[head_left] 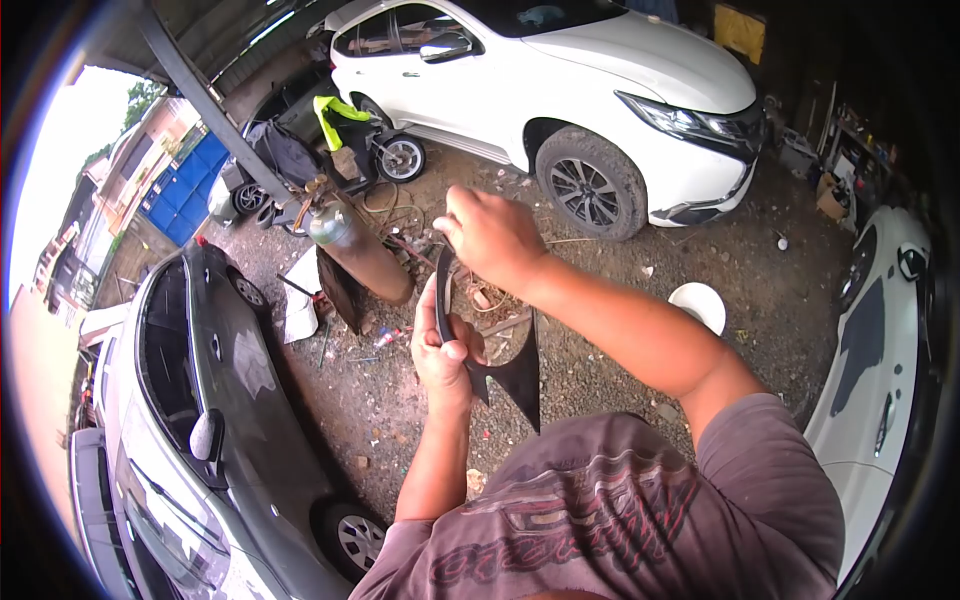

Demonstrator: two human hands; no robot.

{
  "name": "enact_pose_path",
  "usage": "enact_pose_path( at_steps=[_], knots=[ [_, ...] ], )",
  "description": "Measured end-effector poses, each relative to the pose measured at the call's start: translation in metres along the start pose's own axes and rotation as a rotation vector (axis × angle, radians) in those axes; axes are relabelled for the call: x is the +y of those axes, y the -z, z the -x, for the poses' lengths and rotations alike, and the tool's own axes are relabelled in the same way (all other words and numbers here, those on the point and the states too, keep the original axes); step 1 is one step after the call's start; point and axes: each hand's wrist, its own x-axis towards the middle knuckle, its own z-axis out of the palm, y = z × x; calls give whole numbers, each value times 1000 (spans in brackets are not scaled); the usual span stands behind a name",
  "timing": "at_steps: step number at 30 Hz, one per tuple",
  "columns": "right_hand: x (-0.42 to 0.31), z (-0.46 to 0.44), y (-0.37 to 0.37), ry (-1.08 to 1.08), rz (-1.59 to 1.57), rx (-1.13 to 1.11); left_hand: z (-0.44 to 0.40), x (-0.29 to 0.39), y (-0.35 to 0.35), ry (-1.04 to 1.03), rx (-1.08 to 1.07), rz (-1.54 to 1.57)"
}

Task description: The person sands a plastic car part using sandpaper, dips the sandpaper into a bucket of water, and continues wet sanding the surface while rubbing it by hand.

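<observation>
A black curved trim piece (516, 380), with a narrow strip at the top and a wider pointed part below, is held up in front of my chest. My left hand (443, 358) is closed round its narrow strip, thumb across the near side. Above it, my right hand (492, 236) is closed in a pinch beside the strip's upper end. Whatever lies between the right fingers is hidden, and I cannot tell whether they touch the trim.
A grey car (240, 375) stands close on the left, a white SUV (590, 85) ahead, and a pale car with dark patches (862, 350) on the right. A rusty gas cylinder (365, 262) leans beyond my hands. Debris and a white round container (697, 305) lie on the gravel.
</observation>
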Motion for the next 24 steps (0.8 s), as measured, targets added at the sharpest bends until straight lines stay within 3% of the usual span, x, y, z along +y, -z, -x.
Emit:
enact_pose_path(
  at_steps=[3, 6, 8, 9, 11, 14, 15, 19, 20, 24],
  knots=[
    [24, -5, 4, -260, -187, -109, -6, 3, 10, 51, 44, 116],
    [42, -15, 16, -426, -346, -14, -8, 4, 20, 57, -14, 224],
    [28, -19, 48, -790, -867, -155, -8, 10, 25, 179, 61, 392],
    [28, -15, 53, -786, -866, -175, -10, 11, 28, 177, 15, 462],
    [26, -7, 61, -920, -1233, -285, -12, 10, 29, 178, 55, 492],
    [1, -1, 70, -983, -1328, -374, -15, 9, 29, 191, 97, 525],
    [2, 3, 67, -893, -1395, -448, -16, 11, 25, 194, 108, 527],
    [-23, 23, 48, -861, -1203, -422, -17, 14, 11, 215, 138, 533],
    [-6, 38, 24, -669, -1115, -391, -18, 13, 8, 225, 159, 512],
    [-33, 36, 42, -662, -1213, -633, -20, 6, 22, 280, 142, 498]
  ],
)
